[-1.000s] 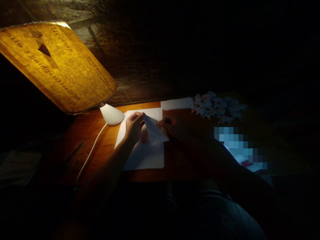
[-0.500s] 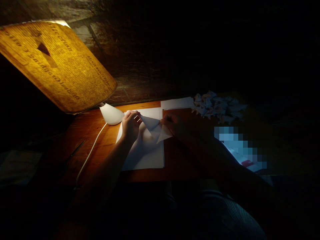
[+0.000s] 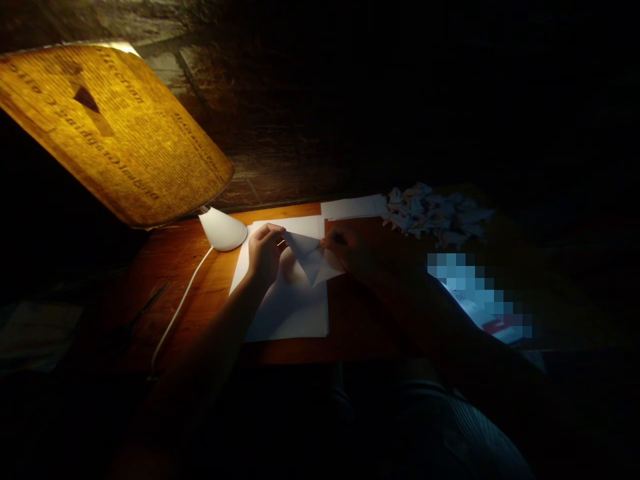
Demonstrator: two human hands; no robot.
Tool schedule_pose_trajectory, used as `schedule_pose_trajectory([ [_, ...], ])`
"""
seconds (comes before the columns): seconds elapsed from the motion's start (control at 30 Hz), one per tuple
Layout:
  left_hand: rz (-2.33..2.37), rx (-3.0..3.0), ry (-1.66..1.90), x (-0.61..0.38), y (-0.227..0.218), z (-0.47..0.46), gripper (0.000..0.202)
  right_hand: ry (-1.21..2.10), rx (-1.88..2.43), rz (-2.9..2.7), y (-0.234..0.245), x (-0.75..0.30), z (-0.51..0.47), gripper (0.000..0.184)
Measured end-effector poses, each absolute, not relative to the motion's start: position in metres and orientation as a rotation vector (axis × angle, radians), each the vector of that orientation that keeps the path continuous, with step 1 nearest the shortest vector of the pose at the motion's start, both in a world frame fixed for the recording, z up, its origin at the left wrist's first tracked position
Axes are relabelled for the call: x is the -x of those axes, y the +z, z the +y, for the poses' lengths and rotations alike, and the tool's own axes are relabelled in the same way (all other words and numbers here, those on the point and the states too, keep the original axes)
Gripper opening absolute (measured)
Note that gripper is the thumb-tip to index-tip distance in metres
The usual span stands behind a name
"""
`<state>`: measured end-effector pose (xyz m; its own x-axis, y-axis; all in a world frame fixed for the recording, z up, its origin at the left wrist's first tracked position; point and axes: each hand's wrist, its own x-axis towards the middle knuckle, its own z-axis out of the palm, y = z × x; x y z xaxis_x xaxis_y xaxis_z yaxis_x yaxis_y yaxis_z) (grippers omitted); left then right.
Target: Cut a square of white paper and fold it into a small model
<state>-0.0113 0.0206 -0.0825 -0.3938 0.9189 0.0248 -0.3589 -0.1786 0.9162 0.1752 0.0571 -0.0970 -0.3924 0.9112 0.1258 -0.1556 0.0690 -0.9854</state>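
Head view: hands point(image 3: 265, 257) pinch folded paper point(image 3: 305, 248) over white sheets point(image 3: 297, 321); lamp point(image 3: 120, 143) at left, pale heap point(image 3: 437, 215) farther right.

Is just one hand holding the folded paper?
No, the left hand and the right hand both pinch the folded paper.

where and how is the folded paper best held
The folded paper is probably best pinched at both ends of its upper edge, from left and right, as the left hand and right hand do: it is thin and narrows to a point below.
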Motion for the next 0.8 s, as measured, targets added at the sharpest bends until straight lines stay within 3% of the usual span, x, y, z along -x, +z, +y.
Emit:
schedule_pose_trajectory([
  [0.2,1.188,-0.697,1.706,0.011,-0.081,0.022,0.007,1.603,0.713,-1.559,-0.099,-0.177,0.054,0.026],
  [0.4,1.182,-0.820,1.560,-0.004,-0.080,0.017,0.017,1.648,0.678,-1.671,-0.098,-0.176,0.054,0.044],
  [0.8,1.230,-1.106,1.333,-0.012,-0.086,0.009,0.029,1.424,0.823,-1.739,-0.104,-0.172,0.059,0.025],
])
